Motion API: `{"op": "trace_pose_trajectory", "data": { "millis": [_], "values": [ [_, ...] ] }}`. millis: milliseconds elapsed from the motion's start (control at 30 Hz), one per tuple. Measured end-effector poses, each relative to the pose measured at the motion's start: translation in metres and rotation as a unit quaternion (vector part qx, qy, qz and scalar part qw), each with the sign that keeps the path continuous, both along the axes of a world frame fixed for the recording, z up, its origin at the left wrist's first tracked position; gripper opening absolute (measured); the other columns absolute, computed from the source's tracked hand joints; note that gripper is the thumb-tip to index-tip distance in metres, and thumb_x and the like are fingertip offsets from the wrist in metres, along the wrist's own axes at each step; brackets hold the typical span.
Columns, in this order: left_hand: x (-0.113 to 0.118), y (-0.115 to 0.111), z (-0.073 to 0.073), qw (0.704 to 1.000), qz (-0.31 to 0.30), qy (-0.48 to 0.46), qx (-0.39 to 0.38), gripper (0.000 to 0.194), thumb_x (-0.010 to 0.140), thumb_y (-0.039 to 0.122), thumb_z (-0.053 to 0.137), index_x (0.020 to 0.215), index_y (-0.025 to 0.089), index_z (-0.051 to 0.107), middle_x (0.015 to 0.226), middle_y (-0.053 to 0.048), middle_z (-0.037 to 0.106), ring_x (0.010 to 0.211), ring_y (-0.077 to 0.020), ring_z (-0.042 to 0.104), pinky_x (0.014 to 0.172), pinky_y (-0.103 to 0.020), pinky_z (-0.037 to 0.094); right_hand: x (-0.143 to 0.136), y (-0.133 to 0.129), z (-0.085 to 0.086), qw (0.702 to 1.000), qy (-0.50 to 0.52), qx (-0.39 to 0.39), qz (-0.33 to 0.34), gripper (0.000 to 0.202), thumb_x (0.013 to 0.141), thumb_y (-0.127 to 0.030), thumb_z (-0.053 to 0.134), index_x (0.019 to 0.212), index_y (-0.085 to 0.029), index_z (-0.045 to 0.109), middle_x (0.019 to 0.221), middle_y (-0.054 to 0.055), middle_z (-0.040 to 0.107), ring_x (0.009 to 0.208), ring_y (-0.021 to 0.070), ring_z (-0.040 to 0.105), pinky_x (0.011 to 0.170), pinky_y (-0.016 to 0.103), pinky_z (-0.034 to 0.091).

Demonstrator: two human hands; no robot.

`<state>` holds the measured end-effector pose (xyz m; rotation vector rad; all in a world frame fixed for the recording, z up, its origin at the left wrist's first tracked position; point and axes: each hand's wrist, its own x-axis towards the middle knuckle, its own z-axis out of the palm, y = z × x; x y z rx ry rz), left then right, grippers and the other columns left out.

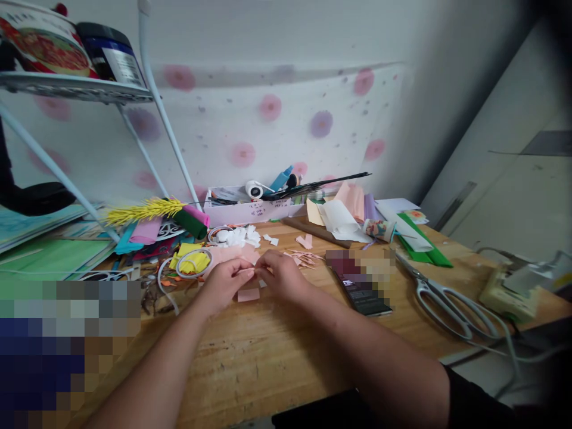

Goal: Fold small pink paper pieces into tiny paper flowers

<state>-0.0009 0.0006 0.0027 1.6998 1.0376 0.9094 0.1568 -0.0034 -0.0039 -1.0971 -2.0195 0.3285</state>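
My left hand (231, 282) and my right hand (282, 275) meet over the middle of the wooden table, thumbs and fingertips pinched together. Whatever lies between them is too small and too covered to make out. Just below the fingers is a flat pink paper rectangle (248, 295). A pile of thin, pink rolled paper strips (305, 258) lies beyond my right hand, with a few flat pink pieces (305, 241) behind it. White crumpled paper petals (236, 236) and a larger pink sheet (223, 255) are behind my left hand.
A dark phone (369, 298) lies to the right, then large scissors (440, 298). Yellow paper with a tape roll (193, 263) and a yellow fuzzy stem (145, 210) are at left. Behind stand a white box (250, 213) and rolled papers (339, 219). A white shelf (75, 86) rises at left.
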Motion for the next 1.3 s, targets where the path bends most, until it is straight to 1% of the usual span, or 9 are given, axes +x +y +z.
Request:
{"op": "trace_pose_trajectory", "data": {
  "millis": [100, 267, 400, 600, 767, 833, 1033, 1200, 1300],
  "values": [
    [-0.002, -0.002, 0.004, 0.997, -0.052, -0.031, -0.048, 0.026, 0.072, 0.037, 0.051, 0.074, 0.013, 0.063, 0.074, -0.006, 0.063, 0.071, -0.0173, 0.055, 0.068, -0.028, 0.042, 0.001, -0.003, 0.003, 0.995, -0.069, 0.07, 0.008, 0.009, 0.077, -0.019, 0.047, 0.075, -0.016, 0.056, 0.077, 0.004, 0.056, 0.073, 0.0122, 0.049, 0.064, 0.022, 0.037],
    [-0.008, 0.003, 0.001, 0.998, -0.04, 0.005, -0.038, 0.021, 0.069, 0.033, 0.056, 0.072, 0.012, 0.061, 0.07, -0.004, 0.061, 0.066, -0.0147, 0.053, 0.062, -0.025, 0.04, 0.003, -0.003, 0.001, 0.983, -0.14, 0.115, 0.014, 0.011, 0.078, -0.023, 0.048, 0.076, -0.016, 0.057, 0.077, 0.005, 0.057, 0.074, 0.014, 0.049, 0.063, 0.023, 0.036],
    [-0.01, 0.008, -0.005, 0.999, -0.017, 0.03, 0.0, 0.019, 0.068, 0.03, 0.056, 0.075, 0.013, 0.056, 0.07, -0.002, 0.059, 0.065, -0.0133, 0.053, 0.059, -0.023, 0.04, 0.001, -0.001, 0.0, 0.991, -0.108, 0.076, 0.007, 0.012, 0.078, -0.023, 0.049, 0.079, -0.017, 0.059, 0.077, 0.004, 0.058, 0.072, 0.0126, 0.05, 0.063, 0.022, 0.036],
    [-0.006, 0.008, -0.009, 0.99, 0.042, 0.103, 0.082, 0.017, 0.068, 0.032, 0.054, 0.071, 0.016, 0.056, 0.067, 0.001, 0.058, 0.062, -0.0125, 0.052, 0.057, -0.022, 0.04, -0.002, 0.0, 0.0, 0.999, -0.019, -0.048, -0.007, 0.005, 0.073, -0.018, 0.053, 0.072, -0.016, 0.058, 0.07, 0.0, 0.059, 0.064, 0.0101, 0.051, 0.056, 0.019, 0.035],
    [-0.006, 0.005, -0.001, 0.992, -0.064, 0.095, 0.057, 0.023, 0.075, 0.031, 0.045, 0.082, 0.016, 0.06, 0.084, -0.003, 0.063, 0.081, -0.0164, 0.056, 0.073, -0.026, 0.042, -0.001, -0.001, -0.001, 0.997, -0.061, 0.055, 0.006, 0.006, 0.075, -0.018, 0.051, 0.073, -0.016, 0.056, 0.075, 0.002, 0.056, 0.07, 0.0111, 0.049, 0.062, 0.02, 0.036],
    [-0.008, 0.006, -0.001, 0.991, -0.069, 0.101, 0.05, 0.024, 0.076, 0.032, 0.044, 0.079, 0.015, 0.061, 0.081, -0.003, 0.064, 0.079, -0.0167, 0.056, 0.072, -0.027, 0.043, -0.001, -0.002, -0.001, 0.991, -0.103, 0.083, 0.006, 0.008, 0.076, -0.02, 0.05, 0.074, -0.016, 0.056, 0.075, 0.003, 0.056, 0.07, 0.0116, 0.048, 0.062, 0.02, 0.035],
    [-0.012, 0.012, -0.013, 0.995, -0.048, 0.079, 0.042, 0.015, 0.072, 0.026, 0.05, 0.077, 0.015, 0.059, 0.076, -0.002, 0.062, 0.074, -0.0144, 0.057, 0.067, -0.025, 0.044, 0.001, 0.0, -0.002, 0.98, -0.162, 0.117, 0.003, 0.01, 0.078, -0.019, 0.049, 0.074, -0.016, 0.057, 0.072, 0.004, 0.056, 0.068, 0.0124, 0.048, 0.061, 0.022, 0.034],
    [-0.008, 0.012, -0.021, 0.985, 0.031, 0.119, 0.118, 0.011, 0.071, 0.026, 0.05, 0.071, 0.016, 0.054, 0.067, 0.0, 0.058, 0.064, -0.0123, 0.054, 0.058, -0.022, 0.042, 0.0, 0.001, -0.002, 0.998, -0.05, 0.032, 0.015, 0.005, 0.075, -0.017, 0.053, 0.073, -0.016, 0.058, 0.072, 0.003, 0.058, 0.066, 0.0109, 0.051, 0.059, 0.02, 0.036],
    [-0.005, 0.008, -0.017, 0.968, 0.06, 0.176, 0.17, 0.009, 0.071, 0.024, 0.049, 0.071, 0.017, 0.055, 0.071, 0.0, 0.059, 0.065, -0.0122, 0.053, 0.062, -0.024, 0.042, -0.001, 0.002, -0.003, 1.0, -0.011, -0.012, 0.014, 0.004, 0.072, -0.013, 0.054, 0.07, -0.016, 0.057, 0.068, 0.001, 0.058, 0.063, 0.0104, 0.05, 0.056, 0.019, 0.035]
  ]
}}
